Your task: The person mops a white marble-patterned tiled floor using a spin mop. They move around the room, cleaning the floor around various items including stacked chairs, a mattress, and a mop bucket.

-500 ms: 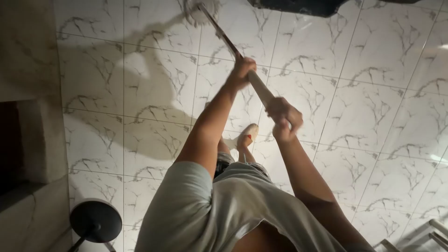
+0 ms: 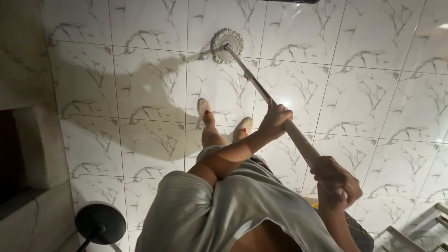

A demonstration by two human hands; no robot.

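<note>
Mop (image 2: 261,86) slants from hands (image 2: 275,122) toward far floor (image 2: 364,93).

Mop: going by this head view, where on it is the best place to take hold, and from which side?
Grip the mop by its long straight handle, well above the round head resting on the tiled floor. Come from above, wrapping around the pole, as the left hand does mid-shaft and the right hand near the top.
</note>
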